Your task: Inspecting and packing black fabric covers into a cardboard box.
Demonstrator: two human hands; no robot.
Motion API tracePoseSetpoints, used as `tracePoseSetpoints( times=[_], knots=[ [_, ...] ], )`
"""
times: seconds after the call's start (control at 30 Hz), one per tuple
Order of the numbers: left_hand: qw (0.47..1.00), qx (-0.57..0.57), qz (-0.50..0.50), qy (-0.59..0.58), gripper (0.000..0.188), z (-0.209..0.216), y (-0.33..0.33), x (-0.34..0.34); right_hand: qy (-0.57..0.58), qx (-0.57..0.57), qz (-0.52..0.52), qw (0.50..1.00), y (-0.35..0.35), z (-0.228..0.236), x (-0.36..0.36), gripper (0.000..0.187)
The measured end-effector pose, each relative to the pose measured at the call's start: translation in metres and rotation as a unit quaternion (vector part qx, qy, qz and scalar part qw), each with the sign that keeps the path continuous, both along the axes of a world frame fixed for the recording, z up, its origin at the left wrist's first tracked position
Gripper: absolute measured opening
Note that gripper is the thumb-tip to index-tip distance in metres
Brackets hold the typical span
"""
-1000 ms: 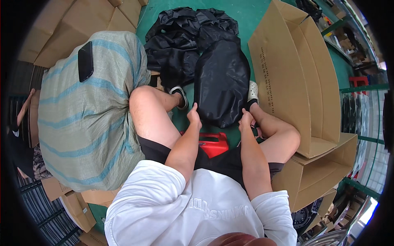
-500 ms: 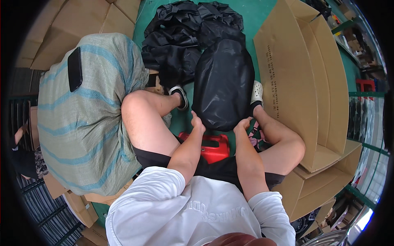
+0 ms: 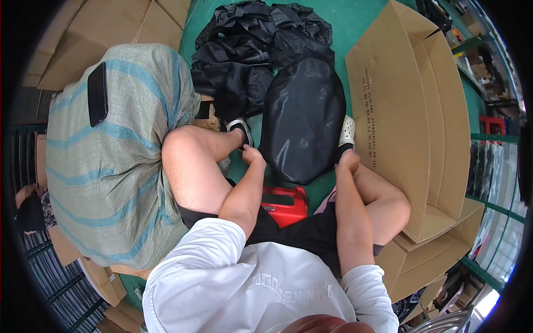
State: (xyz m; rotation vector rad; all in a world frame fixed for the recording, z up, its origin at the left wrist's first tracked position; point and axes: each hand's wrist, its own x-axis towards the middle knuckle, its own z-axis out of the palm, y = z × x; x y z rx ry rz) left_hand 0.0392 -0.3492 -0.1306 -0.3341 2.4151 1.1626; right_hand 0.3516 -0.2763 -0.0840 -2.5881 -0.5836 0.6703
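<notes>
At centre frame a stuffed black bag (image 3: 304,119) lies on the green floor (image 3: 347,19) between the seated person's feet, just right of the striped woven sack (image 3: 111,150) and left of the open cardboard box (image 3: 411,122). The left hand (image 3: 252,155) is curled at the bag's lower left edge and the right hand (image 3: 348,161) is closed at its lower right edge; whether either actually pinches the film cannot be told. Judged from its glossy, rounded skin, the bag looks soft, slippery and fairly light, and is best taken by the bunched lower rim rather than the taut middle.
</notes>
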Motion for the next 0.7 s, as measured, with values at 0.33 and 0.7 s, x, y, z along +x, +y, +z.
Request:
tracePoseSetpoints(
  times=[0.33, 0.7],
  knots=[
    [0.673, 0.162, -0.597, 0.405, 0.069, 0.153, 0.068, 0.059, 0.341, 0.187, 0.523, 0.758, 0.073, 0.25, -0.039, 0.021],
    [0.695, 0.159, -0.574, 0.402, 0.042, 0.136, 0.102, 0.011, 0.138, 0.056, 0.763, 0.629, 0.081, 0.308, -0.088, 0.038]
  ],
)
